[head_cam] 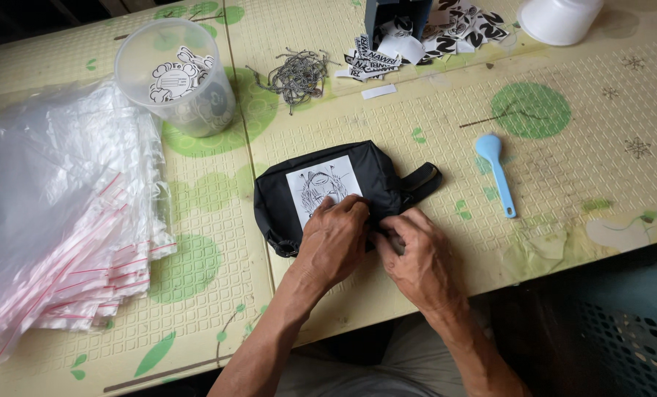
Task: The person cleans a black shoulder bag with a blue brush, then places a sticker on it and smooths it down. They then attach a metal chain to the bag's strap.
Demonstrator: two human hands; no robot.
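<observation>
Fingers of both hands hide the near edge of the black pouch (pixel 343 192), so whatever they pinch there cannot be made out. The left hand (pixel 334 239) lies over the pouch's near side, its fingertips curled down onto the lower edge of the white picture card (pixel 323 188); the right hand (pixel 415 254) sits just beside it, fingers bent inward against the pouch's near right corner. Both hands are narrowly closed, pressing or gripping at the pouch fabric, though the exact hold is covered by the knuckles.

The pouch is small, soft and dark, roughly rectangular, with a loop strap (pixel 421 180) sticking out at its right end. The card on top bears a black line drawing, its lower part covered by the left hand. The pouch rests near the middle of the table (pixel 579 176), close to the near edge.

A stack of clear zip bags (pixel 56 213) with red seal lines runs off the left edge. A clear plastic tub (pixel 175 77) holding stickers stands toward the far left, a tangle of cords (pixel 295 76) lies beside it, and printed tags (pixel 417 40) are heaped at the far edge, partly cut off. A blue spoon (pixel 496 173) lies to the right of the pouch.
</observation>
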